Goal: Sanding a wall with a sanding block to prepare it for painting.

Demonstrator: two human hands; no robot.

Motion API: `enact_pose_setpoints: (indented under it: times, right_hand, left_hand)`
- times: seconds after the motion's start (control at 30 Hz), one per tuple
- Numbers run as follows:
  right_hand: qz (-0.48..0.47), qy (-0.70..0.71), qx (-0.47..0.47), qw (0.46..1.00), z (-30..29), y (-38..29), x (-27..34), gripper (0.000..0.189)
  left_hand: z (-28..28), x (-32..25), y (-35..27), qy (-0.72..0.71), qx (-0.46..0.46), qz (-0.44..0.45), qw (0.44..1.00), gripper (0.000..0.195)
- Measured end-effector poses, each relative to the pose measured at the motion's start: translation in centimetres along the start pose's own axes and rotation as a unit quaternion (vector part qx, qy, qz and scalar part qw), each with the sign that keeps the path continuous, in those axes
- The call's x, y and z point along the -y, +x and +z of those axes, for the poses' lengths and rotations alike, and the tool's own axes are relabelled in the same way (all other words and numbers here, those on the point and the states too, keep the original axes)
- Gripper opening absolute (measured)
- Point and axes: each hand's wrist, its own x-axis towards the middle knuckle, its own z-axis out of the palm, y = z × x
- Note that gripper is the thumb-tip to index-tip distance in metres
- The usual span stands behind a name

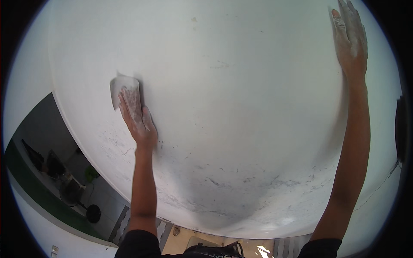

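A white wall (238, 96) fills most of the view, with dark scuffs and scratches across its lower part. Against it, on the left, my left hand (138, 122) presses a thin, pale sheet that looks like sandpaper (124, 81). The sheet curls at its edges, and its face against the wall is hidden. White dust coats the fingers of that hand. At the upper right, my right hand (353, 42) rests flat on the wall with thumb apart and nothing in it. Dust whitens this hand as well, and its fingertips reach the edge of the view.
A doorway at lower left shows another room with a pedestal fan (70, 192) and a green object (91, 173). A wall socket (55, 251) is at the bottom left. Below, there is a tan floor (180, 242). A dark object (401, 129) with a cable is at the right rim.
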Motion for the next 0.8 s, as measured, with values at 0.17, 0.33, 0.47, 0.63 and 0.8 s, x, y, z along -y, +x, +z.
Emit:
enact_pose_setpoints:
  times: [0.17, 0.33, 0.47, 0.63, 0.8]
  right_hand:
    - [0.002, -0.006, 0.006, 1.0, 0.1, 0.0, -0.1, 0.048]
    - [-0.236, 0.054, -0.171, 0.955, 3.4, 1.0, -3.8, 0.044]
    - [-0.272, 0.093, -0.159, 0.944, 3.6, 1.4, -5.1, 0.046]
    - [-0.223, 0.09, -0.132, 0.962, 3.3, 1.1, -4.1, 0.045]
    - [-0.201, 0.098, -0.11, 0.968, 3.1, 0.9, -3.7, 0.046]
  left_hand:
    - [0.5, -2.6, -10.5, -0.04, 0.059, 0.007, 0.997, 0.058]
    - [-1.5, -1.6, -10.3, 0.08, 0.124, 0.064, 0.987, 0.057]
    - [-0.8, -1.4, -3.1, 0.062, 0.105, 0.045, 0.992, 0.058]
    - [-0.9, -1.0, -5.0, 0.066, 0.084, 0.037, 0.994, 0.055]
    - [-1.4, 0.1, -6.4, 0.075, 0.094, 0.055, 0.991, 0.055]
